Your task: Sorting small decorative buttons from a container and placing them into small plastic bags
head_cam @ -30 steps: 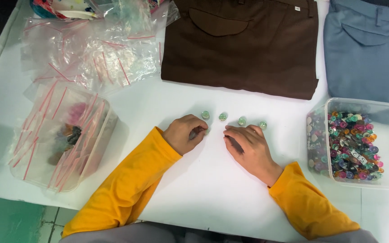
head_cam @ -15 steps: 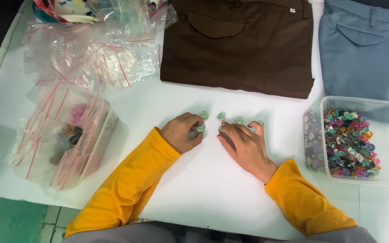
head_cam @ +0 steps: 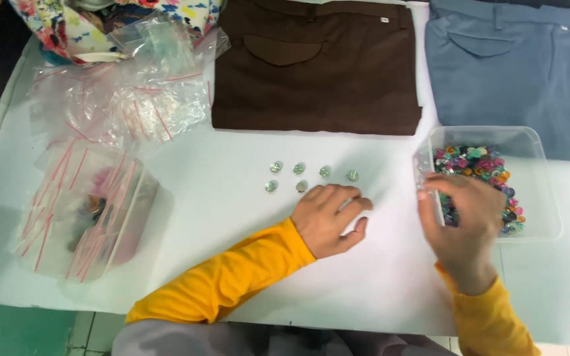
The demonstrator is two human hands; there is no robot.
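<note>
Head view: left hand (head_cam: 328, 217) rests on white table (head_cam: 232, 217), fingers loosely curled, holding nothing, fingertips just beside green buttons (head_cam: 298, 169) lying in two short rows. Right hand (head_cam: 466, 221) reaches over rim of clear plastic box (head_cam: 536, 142) full of mixed colourful buttons; cannot tell if it pinches any. Clear bags with red stripes (head_cam: 120, 105) lie at left. Brown trousers (head_cam: 318, 66) and blue trousers (head_cam: 516, 66) lie folded at far edge.

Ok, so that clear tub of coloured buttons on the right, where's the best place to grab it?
Probably the clear tub by its far rim, coming from above: it sits upright and open, the right hand covers the near-left side, and the blue trousers lie just behind.
</note>
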